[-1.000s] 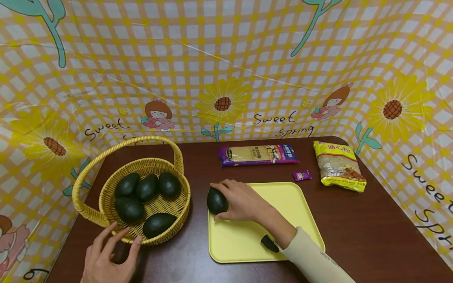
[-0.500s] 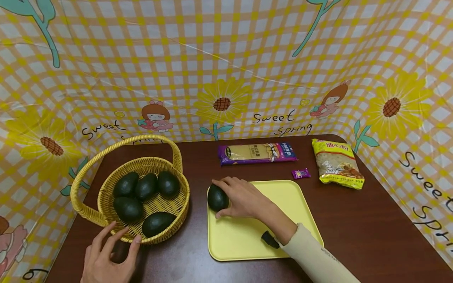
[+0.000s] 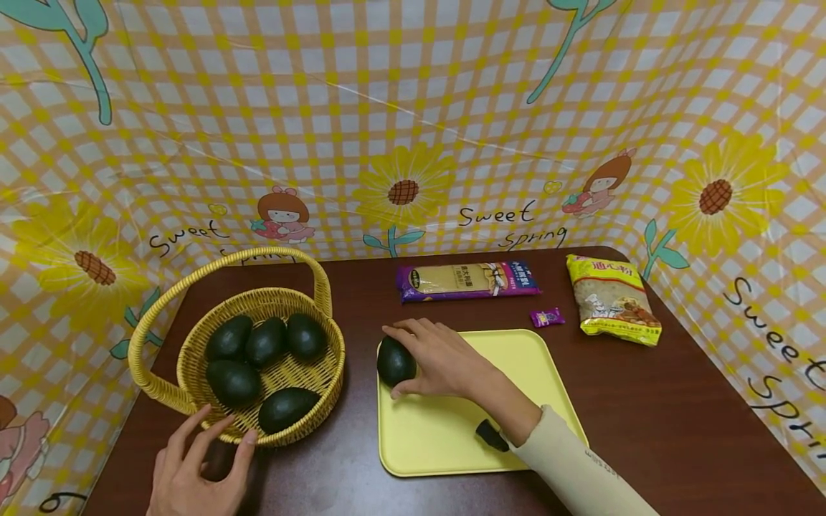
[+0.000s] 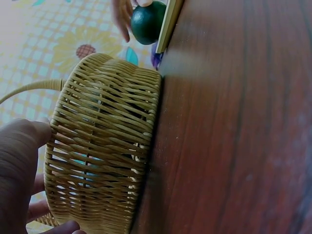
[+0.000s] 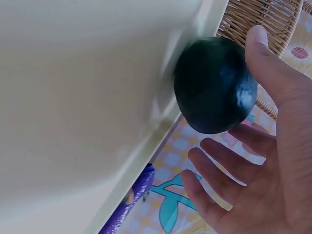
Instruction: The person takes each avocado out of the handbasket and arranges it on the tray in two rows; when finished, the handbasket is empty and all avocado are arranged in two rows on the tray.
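Basically, the right hand (image 3: 442, 358) had an avocado (image 3: 396, 362) pinched between thumb and fingers at the left edge of the yellow tray (image 3: 426, 444). Couldn't tell if the fruit touched the tray or sat just clear of it.

Key relation: the avocado was just left of the right palm, on the side facing the wicker basket (image 3: 290, 374), with a strip of table (image 3: 348, 459) between basket and tray. Long axis ran roughly far-to-near, about along the tray's left edge, as far as the hand let it show.

Left hand (image 3: 200, 459) was well apart from that avocado, nearer the basket, fingers loosely spread with tips at the near rim. Couldn't tell if it pressed there or just rested. Five other avocados (image 3: 266, 342) lay in the basket. Beyond the tray: pasta packet (image 3: 467, 281), small purple candy (image 3: 547, 317).

Vs. a second ago: almost no change. Right hand and avocado held the same spot, same grip; left hand stayed at the rim; basket count unchanged. Whole view shifted slightly, probably head motion.
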`<act>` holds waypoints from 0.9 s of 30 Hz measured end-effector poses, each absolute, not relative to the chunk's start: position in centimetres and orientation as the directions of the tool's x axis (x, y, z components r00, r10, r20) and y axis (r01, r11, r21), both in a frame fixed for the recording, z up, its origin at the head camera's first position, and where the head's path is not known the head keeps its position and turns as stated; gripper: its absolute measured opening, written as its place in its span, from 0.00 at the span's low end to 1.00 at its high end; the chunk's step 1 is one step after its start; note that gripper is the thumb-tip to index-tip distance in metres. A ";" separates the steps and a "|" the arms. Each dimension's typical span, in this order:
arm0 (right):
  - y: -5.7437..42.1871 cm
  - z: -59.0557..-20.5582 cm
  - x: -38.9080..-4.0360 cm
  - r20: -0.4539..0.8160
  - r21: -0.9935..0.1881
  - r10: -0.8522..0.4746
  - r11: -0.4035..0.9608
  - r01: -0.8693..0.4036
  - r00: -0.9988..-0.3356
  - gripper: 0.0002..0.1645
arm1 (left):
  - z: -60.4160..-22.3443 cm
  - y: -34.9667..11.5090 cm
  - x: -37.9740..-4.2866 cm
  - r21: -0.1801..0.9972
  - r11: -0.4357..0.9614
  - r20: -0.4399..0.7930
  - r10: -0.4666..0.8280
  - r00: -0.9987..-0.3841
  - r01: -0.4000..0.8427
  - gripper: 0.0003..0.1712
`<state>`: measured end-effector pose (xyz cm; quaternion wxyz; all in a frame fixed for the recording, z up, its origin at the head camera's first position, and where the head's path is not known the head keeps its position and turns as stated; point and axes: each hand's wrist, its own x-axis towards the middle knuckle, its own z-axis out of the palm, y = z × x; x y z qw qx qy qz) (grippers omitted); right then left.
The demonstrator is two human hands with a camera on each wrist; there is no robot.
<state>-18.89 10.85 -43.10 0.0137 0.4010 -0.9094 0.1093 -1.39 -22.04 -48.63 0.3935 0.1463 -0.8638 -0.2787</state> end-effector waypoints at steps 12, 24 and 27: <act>9.5 -41.6 -18.8 0.168 -0.153 -0.762 0.606 -0.780 -0.625 0.55 | -48.3 -21.9 -1.2 0.593 0.805 0.592 -0.465 -0.659 -0.035 0.22; 7.3 -40.4 -18.9 0.176 -0.156 -0.792 0.564 -0.811 -0.585 0.49 | -48.7 -22.1 -1.4 0.581 0.814 0.626 -0.444 -0.641 0.003 0.22; 6.9 -40.2 -18.9 0.183 -0.146 -0.798 0.556 -0.818 -0.575 0.48 | -48.6 -22.1 -1.4 0.585 0.811 0.623 -0.450 -0.640 0.000 0.22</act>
